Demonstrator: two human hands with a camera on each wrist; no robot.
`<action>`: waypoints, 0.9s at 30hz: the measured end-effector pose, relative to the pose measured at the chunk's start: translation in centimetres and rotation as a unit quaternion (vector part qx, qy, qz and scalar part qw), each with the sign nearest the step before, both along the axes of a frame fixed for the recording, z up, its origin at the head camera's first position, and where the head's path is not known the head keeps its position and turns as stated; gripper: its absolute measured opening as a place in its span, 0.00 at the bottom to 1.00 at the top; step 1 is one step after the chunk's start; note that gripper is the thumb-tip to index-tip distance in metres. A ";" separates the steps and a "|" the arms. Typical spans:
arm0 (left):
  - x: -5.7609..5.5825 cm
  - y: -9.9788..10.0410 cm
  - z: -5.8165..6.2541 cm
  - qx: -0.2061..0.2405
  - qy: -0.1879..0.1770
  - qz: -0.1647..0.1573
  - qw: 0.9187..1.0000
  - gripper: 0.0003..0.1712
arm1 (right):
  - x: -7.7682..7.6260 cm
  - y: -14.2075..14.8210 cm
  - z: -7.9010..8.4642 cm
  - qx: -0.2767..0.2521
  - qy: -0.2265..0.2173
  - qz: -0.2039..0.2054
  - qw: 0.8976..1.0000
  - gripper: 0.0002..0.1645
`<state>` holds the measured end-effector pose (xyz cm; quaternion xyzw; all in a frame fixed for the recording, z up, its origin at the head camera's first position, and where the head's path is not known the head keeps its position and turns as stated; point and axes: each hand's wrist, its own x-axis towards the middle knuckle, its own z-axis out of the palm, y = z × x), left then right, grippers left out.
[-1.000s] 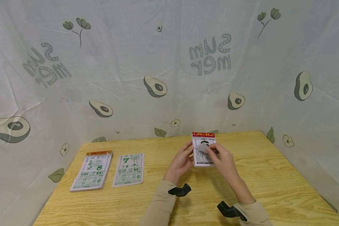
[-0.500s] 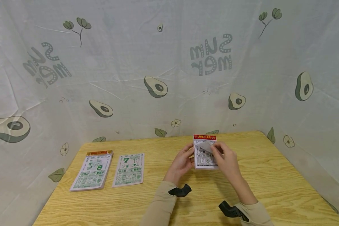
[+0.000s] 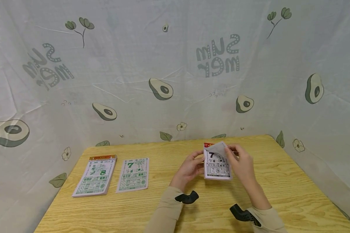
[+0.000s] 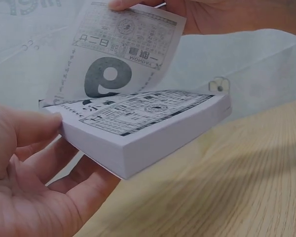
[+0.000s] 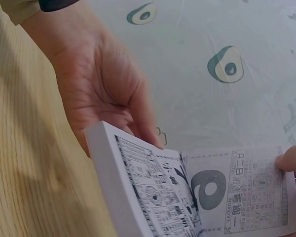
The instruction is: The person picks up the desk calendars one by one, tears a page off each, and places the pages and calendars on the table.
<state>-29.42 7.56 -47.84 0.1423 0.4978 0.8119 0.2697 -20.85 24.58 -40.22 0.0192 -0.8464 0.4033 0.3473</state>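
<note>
My left hand (image 3: 189, 166) grips a thick tear-off calendar (image 3: 218, 171) by its left side, thumb on the top face and fingers beneath, above the table. The calendar has a red header strip, and a black 7 shows on the page underneath. Between thumb and fingers, my right hand (image 3: 241, 161) pinches the lifted top page (image 4: 123, 54), which is folded up toward the header. Its print, a large 6, shows through from the back in both wrist views. Along the header the lifted page still joins the pad in the left wrist view.
On the wooden table (image 3: 163, 200), a second thick calendar pad (image 3: 93, 178) with a green 8 lies at the left. Beside it lies a loose calendar page (image 3: 133, 174) with a green 7. A printed curtain (image 3: 128, 64) hangs behind the table.
My right hand has drawn the top page further up and to the right, uncovering the 7 beneath. The calendar and both hands have shifted slightly right and nearer.
</note>
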 end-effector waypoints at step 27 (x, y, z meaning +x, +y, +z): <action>0.6 0.2 0.0 -0.053 0.042 -0.062 0.996 0.19 | 0.2 2.6 0.6 -0.010 0.005 -0.044 0.999 0.10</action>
